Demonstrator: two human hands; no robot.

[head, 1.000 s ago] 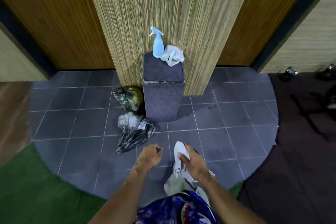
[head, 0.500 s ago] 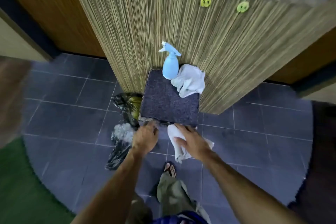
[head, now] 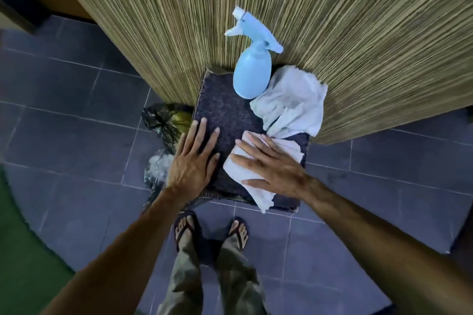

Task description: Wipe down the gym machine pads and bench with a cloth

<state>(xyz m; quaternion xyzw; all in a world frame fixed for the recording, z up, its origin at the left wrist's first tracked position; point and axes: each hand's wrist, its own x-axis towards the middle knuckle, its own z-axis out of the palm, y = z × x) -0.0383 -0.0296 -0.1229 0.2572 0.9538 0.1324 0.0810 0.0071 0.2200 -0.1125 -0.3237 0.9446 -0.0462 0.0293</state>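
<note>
ok so going left to right; far left is green mat (head: 23,250) and grey floor tile (head: 71,115), then a couple of crinkly plastic bags (head: 163,120) on the floor, tucked against the left side of the stool (head: 225,112); the stool is a dark speckled block pushed up against a reed-covered wall (head: 230,7), no gym machine or bench in shot that I can spot

left hand (head: 194,158) lies flat on the near-left part of the stool top, fingers straight and spread, holding nothing; looks like it's just bracing

right hand (head: 268,163) is also flat, fingers straight, palm pressing the cloth (head: 256,181) onto the near-right part of the stool; not pinching it, just pinning it down; the near end of the cloth hangs a bit over the front edge

behind that, a pale blue spray bottle (head: 252,71) stands at the back of the stool, and a second rag (head: 291,102) is bunched just beside it on the right, touching the bottle's base

handling-wise I'd guess the cloth is thin, light and floppy, so it'll bunch and slide under a flat palm; better to gather the middle into a wad and close the fingers round it before lifting; nothing fragile about it, and I can't tell if it's damp
</note>
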